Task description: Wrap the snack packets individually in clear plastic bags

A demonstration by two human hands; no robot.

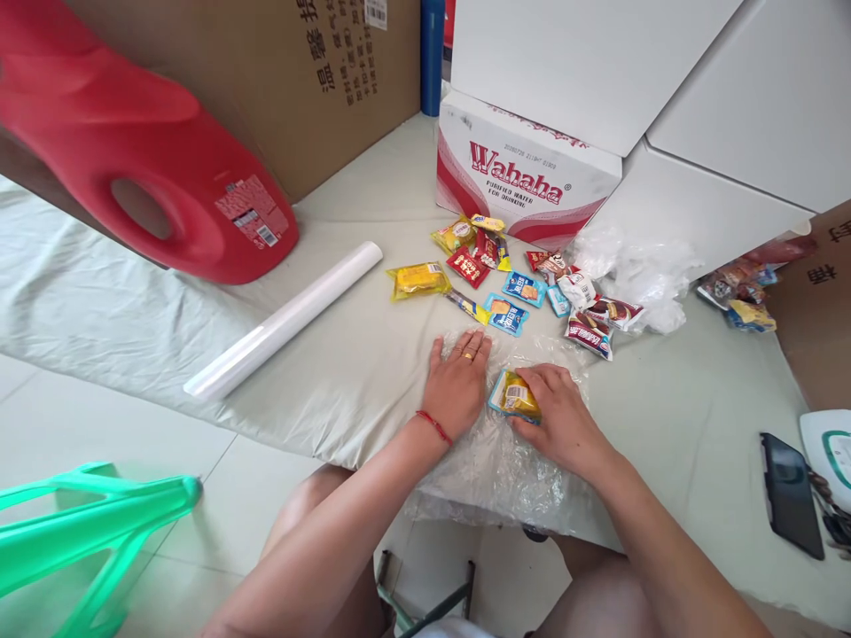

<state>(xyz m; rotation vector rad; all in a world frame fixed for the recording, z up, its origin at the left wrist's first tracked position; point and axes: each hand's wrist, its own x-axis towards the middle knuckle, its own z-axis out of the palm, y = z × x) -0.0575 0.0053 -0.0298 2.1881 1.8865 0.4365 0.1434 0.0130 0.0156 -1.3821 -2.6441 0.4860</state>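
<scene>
A sheet of clear plastic wrap (511, 483) lies crumpled at the table's front edge, its near end hanging over. My left hand (458, 381) is laid flat on it, fingers stretched out, with nothing held. On the wrap, my right hand (562, 416) grips a yellow snack packet (519, 394) with a barcode label, thumb at its near side and fingers on the far side. A blue-edged packet shows beneath the yellow one. Just beyond my hands lie blue snack packets (506, 316), a larger yellow packet (418, 280) and a thin stick packet (469, 307).
Red packets (467, 266) and dark cake packets (589, 334) sit farther back, beside crumpled plastic (648, 275). A white film roll (285, 319) lies left, near a red jug (146, 151). A Wahaha box (525, 173) stands behind; a phone (792, 496) lies right.
</scene>
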